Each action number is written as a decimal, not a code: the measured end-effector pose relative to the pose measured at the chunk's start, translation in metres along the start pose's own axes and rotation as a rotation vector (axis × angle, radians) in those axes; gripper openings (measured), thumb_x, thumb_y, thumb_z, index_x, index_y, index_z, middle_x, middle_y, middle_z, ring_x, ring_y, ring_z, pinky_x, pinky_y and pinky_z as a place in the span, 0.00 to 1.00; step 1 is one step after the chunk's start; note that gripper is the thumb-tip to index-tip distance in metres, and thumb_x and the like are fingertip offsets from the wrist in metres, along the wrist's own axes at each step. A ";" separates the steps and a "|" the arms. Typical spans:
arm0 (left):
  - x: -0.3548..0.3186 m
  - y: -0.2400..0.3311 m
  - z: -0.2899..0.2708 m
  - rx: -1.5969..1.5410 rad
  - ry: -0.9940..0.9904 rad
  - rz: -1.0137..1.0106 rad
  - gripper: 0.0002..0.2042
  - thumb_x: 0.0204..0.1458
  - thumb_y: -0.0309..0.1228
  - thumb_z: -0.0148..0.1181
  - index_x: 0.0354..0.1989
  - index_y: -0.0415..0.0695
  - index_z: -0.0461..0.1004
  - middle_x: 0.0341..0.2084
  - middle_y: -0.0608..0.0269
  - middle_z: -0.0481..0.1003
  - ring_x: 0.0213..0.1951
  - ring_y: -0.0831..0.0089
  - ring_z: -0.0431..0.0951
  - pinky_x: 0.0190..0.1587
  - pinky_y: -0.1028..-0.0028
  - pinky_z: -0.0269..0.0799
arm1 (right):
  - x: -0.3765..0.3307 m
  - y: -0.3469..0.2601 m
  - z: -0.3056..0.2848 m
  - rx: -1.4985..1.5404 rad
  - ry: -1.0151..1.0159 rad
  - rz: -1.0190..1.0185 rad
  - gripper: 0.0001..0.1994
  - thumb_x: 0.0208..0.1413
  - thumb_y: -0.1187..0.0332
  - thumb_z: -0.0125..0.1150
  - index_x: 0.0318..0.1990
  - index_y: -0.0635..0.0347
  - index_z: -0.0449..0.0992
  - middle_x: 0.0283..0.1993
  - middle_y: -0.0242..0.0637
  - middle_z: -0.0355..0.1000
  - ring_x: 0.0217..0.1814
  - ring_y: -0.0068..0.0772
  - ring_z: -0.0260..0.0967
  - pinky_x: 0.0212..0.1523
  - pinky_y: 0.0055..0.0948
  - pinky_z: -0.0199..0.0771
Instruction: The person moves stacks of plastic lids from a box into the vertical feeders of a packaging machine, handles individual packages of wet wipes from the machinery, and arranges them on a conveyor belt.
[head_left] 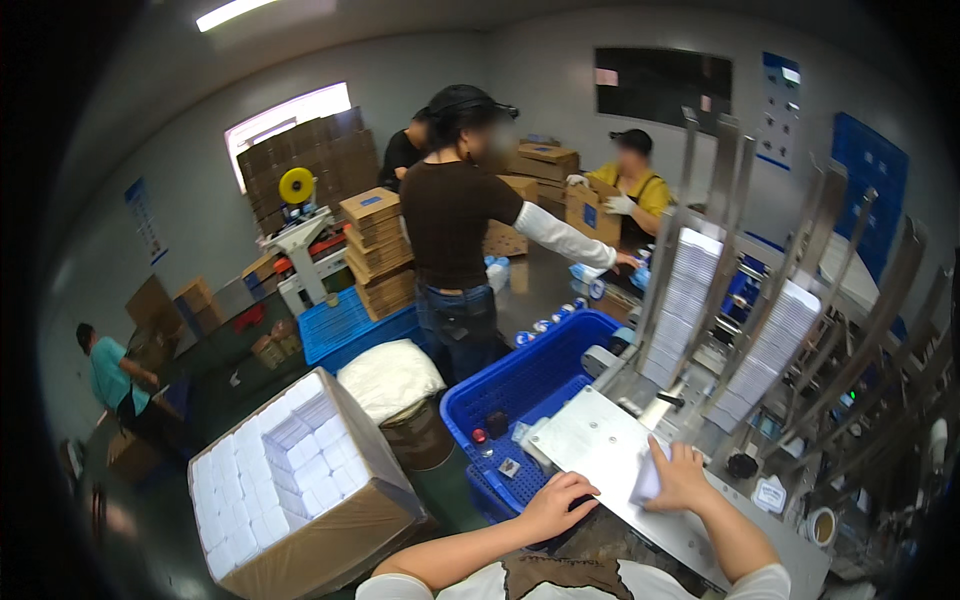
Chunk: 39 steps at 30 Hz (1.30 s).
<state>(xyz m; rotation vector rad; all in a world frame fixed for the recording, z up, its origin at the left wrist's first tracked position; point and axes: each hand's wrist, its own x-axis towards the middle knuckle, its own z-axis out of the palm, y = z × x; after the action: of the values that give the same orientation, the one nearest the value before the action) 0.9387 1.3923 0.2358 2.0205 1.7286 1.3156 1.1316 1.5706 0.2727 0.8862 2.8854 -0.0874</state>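
Note:
My right hand is closed on a small stack of white cards, which stands on a bare metal plate. My left hand rests by the near left edge of that plate, its fingers loosely bent and apart, with nothing seen in it. Beyond the plate, two tall stacks of white cards, a left one and a right one, lean between upright metal guide rails of a machine.
A carton packed with white card stacks sits at the left. A blue plastic basket holding a few small items adjoins the plate. A black knob and a tape roll are at the right. Several co-workers stand farther off among cardboard boxes.

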 end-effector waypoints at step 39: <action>-0.056 -0.022 -0.006 0.254 -0.220 -0.107 0.07 0.42 0.28 0.66 0.22 0.41 0.73 0.27 0.56 0.66 0.31 0.58 0.68 0.31 0.65 0.66 | 0.033 0.154 -0.282 -0.720 0.508 0.353 0.64 0.26 0.57 0.80 0.70 0.29 0.36 0.59 0.48 0.61 0.64 0.47 0.56 0.64 0.43 0.51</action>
<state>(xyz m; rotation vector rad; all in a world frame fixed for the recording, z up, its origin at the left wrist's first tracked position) 0.9225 1.3483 0.1968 2.0743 1.9473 0.8410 1.1635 1.7418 0.5444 1.3465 2.7137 1.2749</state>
